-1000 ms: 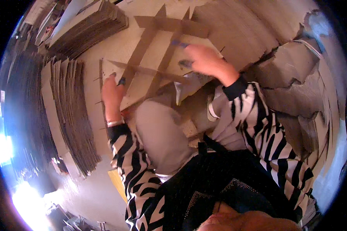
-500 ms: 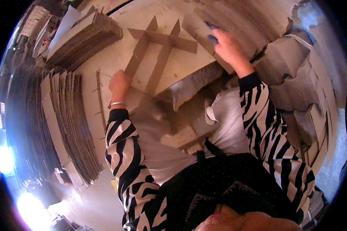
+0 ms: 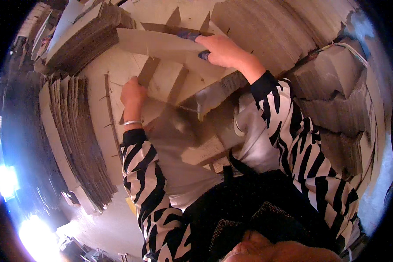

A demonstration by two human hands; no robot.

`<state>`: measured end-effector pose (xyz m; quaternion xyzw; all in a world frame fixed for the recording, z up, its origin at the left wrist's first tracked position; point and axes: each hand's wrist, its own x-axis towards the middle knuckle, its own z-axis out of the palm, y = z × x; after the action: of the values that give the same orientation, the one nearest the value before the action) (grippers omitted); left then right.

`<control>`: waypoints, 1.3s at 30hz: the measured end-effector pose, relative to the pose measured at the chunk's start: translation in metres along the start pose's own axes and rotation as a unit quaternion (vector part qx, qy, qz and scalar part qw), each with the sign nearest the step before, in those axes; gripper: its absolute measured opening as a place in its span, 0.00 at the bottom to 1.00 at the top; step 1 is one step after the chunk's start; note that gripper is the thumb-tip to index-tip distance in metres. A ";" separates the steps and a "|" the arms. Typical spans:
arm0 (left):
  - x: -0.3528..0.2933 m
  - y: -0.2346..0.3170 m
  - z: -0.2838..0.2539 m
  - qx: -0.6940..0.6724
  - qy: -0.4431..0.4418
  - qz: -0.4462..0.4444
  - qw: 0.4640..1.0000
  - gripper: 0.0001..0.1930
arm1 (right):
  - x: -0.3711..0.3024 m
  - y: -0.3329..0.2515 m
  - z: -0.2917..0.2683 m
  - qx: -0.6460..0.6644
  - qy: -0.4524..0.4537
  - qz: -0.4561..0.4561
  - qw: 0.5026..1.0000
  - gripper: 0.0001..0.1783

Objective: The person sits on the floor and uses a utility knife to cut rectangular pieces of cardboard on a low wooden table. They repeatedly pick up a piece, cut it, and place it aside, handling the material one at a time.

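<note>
My left hand (image 3: 133, 94) is closed on the near end of a cardboard divider strip (image 3: 148, 72), at the left of the tabletop. A second divider strip (image 3: 177, 83) stands on edge beside it, roughly parallel. Both run away from me to a far cross strip (image 3: 155, 27). Pinched in my right hand (image 3: 222, 50) is a wide loose cardboard strip (image 3: 161, 43), held across and above the two standing strips, hiding their middle part. Dark covers are on the thumb and a fingertip of that hand. Whether the loose strip touches the others, I cannot tell.
A stack of cardboard strips (image 3: 89, 37) lies at the far left, and a wide cardboard pile (image 3: 257, 35) at the far right. Upright cardboard sheets (image 3: 78, 144) stand to my left, near a slotted strip (image 3: 108, 100). More cardboard bundles (image 3: 314, 105) are at my right.
My right hand has come left from the pile at the far right, bringing a loose cardboard strip over the standing strips. My left hand stays almost where it was, on the divider strip.
</note>
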<state>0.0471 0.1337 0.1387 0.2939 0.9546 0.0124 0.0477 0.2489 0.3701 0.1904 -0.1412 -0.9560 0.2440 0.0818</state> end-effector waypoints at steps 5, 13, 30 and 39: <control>-0.010 -0.023 0.000 0.010 -0.003 -0.040 0.999 0.12 | 0.002 -0.028 0.021 -0.040 -0.003 -0.075 0.996 0.21; -0.004 -0.016 0.000 -0.014 -0.003 -0.032 0.999 0.13 | -0.008 -0.027 0.040 -0.035 0.053 -0.090 0.994 0.20; -0.001 -0.012 0.006 -0.011 0.013 0.002 1.000 0.13 | 0.000 -0.006 0.049 -0.106 0.060 -0.126 0.985 0.16; -0.011 0.003 -0.006 0.050 0.041 -0.076 0.995 0.18 | 0.000 0.004 0.061 -0.100 0.050 -0.124 0.986 0.14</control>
<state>0.0571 0.1304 0.1455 0.2222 0.9746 -0.0269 -0.0051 0.2359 0.3460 0.1353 -0.0409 -0.9805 0.1273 0.1443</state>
